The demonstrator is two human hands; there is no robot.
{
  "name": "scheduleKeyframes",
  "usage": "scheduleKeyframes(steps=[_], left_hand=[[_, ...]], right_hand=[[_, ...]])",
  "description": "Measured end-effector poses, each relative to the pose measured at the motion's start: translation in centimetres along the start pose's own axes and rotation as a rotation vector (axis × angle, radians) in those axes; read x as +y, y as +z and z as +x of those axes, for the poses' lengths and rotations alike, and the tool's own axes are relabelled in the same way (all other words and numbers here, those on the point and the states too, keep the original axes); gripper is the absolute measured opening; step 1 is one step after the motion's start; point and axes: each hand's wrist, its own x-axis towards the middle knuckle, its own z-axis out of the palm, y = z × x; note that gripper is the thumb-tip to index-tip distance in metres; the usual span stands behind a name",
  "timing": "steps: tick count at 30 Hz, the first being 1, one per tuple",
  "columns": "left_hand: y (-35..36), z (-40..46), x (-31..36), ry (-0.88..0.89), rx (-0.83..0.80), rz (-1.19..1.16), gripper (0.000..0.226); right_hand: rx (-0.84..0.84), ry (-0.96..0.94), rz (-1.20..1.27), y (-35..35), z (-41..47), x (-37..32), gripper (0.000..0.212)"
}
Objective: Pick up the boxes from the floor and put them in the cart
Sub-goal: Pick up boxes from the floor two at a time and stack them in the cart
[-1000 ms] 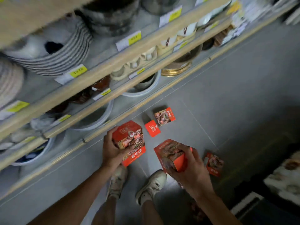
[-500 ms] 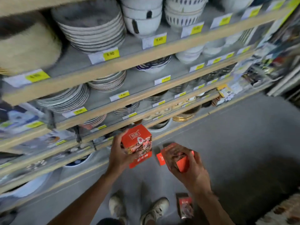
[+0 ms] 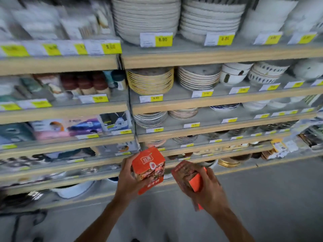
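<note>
In front of the store shelves (image 3: 209, 60) of stacked plates (image 3: 150, 82), I see my left hand (image 3: 128, 182) gripping an upright orange food box (image 3: 148, 170); just beside it, my right hand (image 3: 208, 191) clasps a second, tilted orange box (image 3: 187, 174).

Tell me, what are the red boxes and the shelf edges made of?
The red boxes, one in the left hand at, one in the right hand at, look like printed cardboard: sharp folded edges, slightly glossy. The shelf edges look like pale wood, perhaps laminate.
</note>
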Motion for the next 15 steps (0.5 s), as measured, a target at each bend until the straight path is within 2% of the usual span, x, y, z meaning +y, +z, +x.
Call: scheduleKeyframes(steps=[6,15], left_hand=[[-12.5,-3.4,-1.6,0.003,0.187,0.090,0.101],[-26.5,-11.6,-1.4,0.003,0.562,0.103,0.098]], right_hand=[[-0.038,-0.235,-0.001,5.1,0.9,-10.7,0.069],[-0.252,-0.604,0.033,12.2,1.5,-25.4,0.073]])
